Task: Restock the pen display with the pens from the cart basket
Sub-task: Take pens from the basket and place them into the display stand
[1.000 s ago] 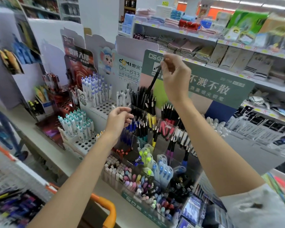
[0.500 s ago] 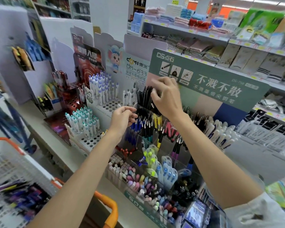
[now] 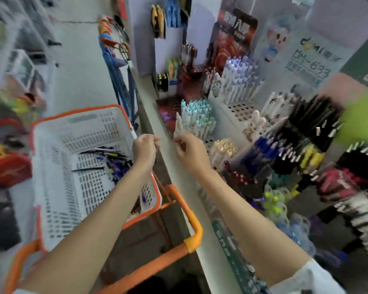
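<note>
The frame is motion-blurred. The white cart basket [image 3: 57,187] with an orange rim sits at lower left, and several dark and purple pens [image 3: 113,161] lie on its floor. The pen display [image 3: 295,132] fills the right side, with black, blue, yellow and white pens standing in racks. My left hand [image 3: 146,148] hovers over the basket's right rim, fingers loosely curled, with nothing visible in it. My right hand [image 3: 191,152] hangs beside it above the shelf's front edge, next to the teal-capped pens [image 3: 197,115], fingers also loosely curled and empty.
The cart's orange handle [image 3: 191,228] runs under my forearms. A pale shelf edge [image 3: 157,128] separates the cart from the display. Blue straps [image 3: 115,66] hang at the shelf's end. A red bag [image 3: 6,166] lies at far left beside the aisle floor.
The black pen left my right hand at the display's back rack. Both hands pulled back and down toward the basket, and my view swung left and downward.
</note>
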{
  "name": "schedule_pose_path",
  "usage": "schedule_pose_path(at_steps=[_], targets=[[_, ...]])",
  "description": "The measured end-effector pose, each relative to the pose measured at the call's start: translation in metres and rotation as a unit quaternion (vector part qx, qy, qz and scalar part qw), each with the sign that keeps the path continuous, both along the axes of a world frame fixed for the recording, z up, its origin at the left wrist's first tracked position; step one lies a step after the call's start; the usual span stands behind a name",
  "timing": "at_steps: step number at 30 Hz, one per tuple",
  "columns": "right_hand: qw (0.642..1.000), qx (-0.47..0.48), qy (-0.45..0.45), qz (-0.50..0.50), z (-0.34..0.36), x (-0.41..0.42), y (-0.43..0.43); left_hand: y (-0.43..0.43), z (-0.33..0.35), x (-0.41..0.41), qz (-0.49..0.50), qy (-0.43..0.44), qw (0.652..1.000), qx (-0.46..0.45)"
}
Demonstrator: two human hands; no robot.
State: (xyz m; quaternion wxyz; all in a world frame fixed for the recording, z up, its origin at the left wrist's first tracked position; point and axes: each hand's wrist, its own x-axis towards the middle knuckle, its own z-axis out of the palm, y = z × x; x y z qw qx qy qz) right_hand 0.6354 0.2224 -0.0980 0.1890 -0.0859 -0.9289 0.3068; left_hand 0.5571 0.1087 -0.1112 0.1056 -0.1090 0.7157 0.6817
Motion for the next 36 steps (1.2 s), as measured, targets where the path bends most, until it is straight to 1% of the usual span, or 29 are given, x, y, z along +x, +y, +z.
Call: schedule_pose_path(at_steps=[3, 6, 9, 12, 14, 17, 21, 25, 28, 31, 36], targets=[[0.996, -0.01, -0.064, 0.055, -0.042, -0.027, -0.032, -0.046, -0.037, -0.011, 0.061, -0.046, 0.997, -0.027], [0.988, -0.014, -0.123, 0.096, -0.079, -0.048, -0.058, -0.081, -0.072, -0.022, 0.097, -0.093, 0.989, -0.066], [0.982, 0.019, -0.151, 0.109, -0.114, -0.064, -0.075, -0.103, -0.111, -0.036, 0.124, -0.129, 0.98, -0.091], [0.981, 0.054, -0.154, 0.109, -0.144, -0.071, -0.087, -0.112, -0.15, -0.049, 0.131, -0.167, 0.972, -0.105], [0.976, 0.067, -0.173, 0.114, -0.159, -0.067, -0.092, -0.117, -0.175, -0.057, 0.121, -0.206, 0.964, -0.122], [0.969, 0.093, -0.2, 0.113, -0.178, -0.062, -0.092, -0.122, -0.211, -0.069, 0.069, -0.235, 0.957, -0.158], [0.973, 0.083, -0.193, 0.099, -0.181, -0.064, -0.093, -0.125, -0.251, -0.088, 0.004, -0.277, 0.924, -0.264], [0.973, 0.074, -0.194, 0.099, -0.181, -0.064, -0.094, -0.118, -0.273, -0.104, -0.04, -0.311, 0.892, -0.326], [0.971, 0.106, -0.193, 0.095, -0.181, -0.064, -0.094, -0.109, -0.283, -0.116, -0.049, -0.319, 0.87, -0.373], [0.962, 0.131, -0.218, 0.099, -0.18, -0.064, -0.094, -0.095, -0.289, -0.127, -0.025, -0.286, 0.877, -0.385], [0.959, 0.142, -0.228, 0.095, -0.179, -0.065, -0.094, -0.087, -0.297, -0.128, -0.031, -0.282, 0.872, -0.398]])
